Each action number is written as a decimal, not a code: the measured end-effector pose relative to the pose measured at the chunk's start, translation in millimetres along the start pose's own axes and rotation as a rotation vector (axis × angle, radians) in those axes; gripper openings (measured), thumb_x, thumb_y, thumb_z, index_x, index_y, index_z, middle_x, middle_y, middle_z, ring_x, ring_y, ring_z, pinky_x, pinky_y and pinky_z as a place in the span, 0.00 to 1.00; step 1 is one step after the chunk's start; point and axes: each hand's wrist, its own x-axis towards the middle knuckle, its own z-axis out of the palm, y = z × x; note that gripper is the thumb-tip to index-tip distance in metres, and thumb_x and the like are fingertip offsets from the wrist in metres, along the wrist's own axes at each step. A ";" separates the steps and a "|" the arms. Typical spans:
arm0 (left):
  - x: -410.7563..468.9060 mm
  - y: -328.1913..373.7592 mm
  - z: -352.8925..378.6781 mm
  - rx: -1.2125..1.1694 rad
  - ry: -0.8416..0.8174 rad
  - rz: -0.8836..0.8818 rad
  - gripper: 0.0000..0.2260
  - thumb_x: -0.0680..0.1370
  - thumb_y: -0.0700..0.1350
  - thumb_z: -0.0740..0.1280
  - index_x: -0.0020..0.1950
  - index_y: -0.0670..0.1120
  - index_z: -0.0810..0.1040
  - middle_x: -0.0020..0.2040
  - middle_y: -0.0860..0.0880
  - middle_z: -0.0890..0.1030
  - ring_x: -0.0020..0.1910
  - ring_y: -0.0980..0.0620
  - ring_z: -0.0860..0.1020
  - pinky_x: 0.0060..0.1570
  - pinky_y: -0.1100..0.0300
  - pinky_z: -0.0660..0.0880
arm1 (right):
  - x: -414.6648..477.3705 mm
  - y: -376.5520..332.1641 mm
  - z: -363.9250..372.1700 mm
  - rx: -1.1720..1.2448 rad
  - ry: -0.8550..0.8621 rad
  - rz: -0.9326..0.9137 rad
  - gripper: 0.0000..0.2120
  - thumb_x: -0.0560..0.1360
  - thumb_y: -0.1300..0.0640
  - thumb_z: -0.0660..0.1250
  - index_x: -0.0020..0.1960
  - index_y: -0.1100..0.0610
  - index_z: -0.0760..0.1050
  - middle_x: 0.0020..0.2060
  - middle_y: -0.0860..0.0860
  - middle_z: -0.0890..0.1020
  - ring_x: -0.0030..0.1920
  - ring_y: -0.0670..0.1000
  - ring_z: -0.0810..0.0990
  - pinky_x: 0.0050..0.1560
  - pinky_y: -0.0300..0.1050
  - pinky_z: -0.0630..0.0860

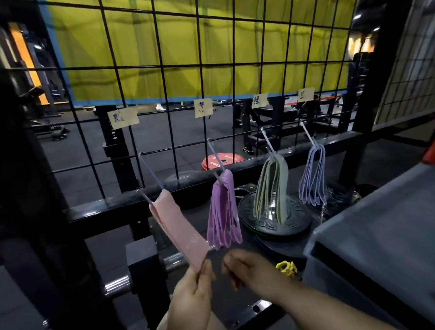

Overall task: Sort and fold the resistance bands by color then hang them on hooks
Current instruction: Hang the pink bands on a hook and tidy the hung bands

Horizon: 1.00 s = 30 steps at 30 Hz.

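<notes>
**A:** Where's the pink set?

**B:** The pink resistance bands (179, 225) hang folded over the hook (151, 173) up and away from my left grip (191, 291). It pinches their lower end between thumb and fingers. My right grip (252, 269) hovers just beside it, loosely curled, holding nothing.

**A:** How will they handle?

**B:** Light, limp and stretchy, I judge, and the layers could slide apart. I'd pinch all the layers flat near the end and pull gently, so the fold stays on the hook.
</notes>
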 end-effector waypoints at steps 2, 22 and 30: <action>-1.4 -4.1 12.1 0.032 -0.045 0.031 0.17 0.79 0.55 0.60 0.33 0.49 0.76 0.24 0.53 0.75 0.26 0.56 0.72 0.34 0.59 0.71 | -5.4 8.1 -11.7 0.018 0.034 0.017 0.14 0.82 0.52 0.57 0.42 0.54 0.75 0.30 0.50 0.76 0.32 0.45 0.74 0.39 0.34 0.69; -32.4 61.1 284.2 0.607 -0.979 0.413 0.13 0.80 0.55 0.60 0.57 0.50 0.77 0.57 0.48 0.80 0.59 0.46 0.76 0.55 0.57 0.73 | -173.4 123.3 -230.0 -0.379 0.805 0.762 0.12 0.78 0.56 0.63 0.36 0.52 0.73 0.36 0.54 0.80 0.40 0.56 0.80 0.42 0.45 0.72; -60.8 68.0 356.3 0.680 -1.122 0.416 0.15 0.80 0.52 0.58 0.62 0.47 0.75 0.63 0.43 0.76 0.62 0.41 0.74 0.60 0.51 0.71 | -235.4 149.5 -259.7 -0.557 0.787 1.101 0.02 0.75 0.54 0.62 0.45 0.48 0.73 0.50 0.53 0.81 0.52 0.57 0.78 0.45 0.43 0.69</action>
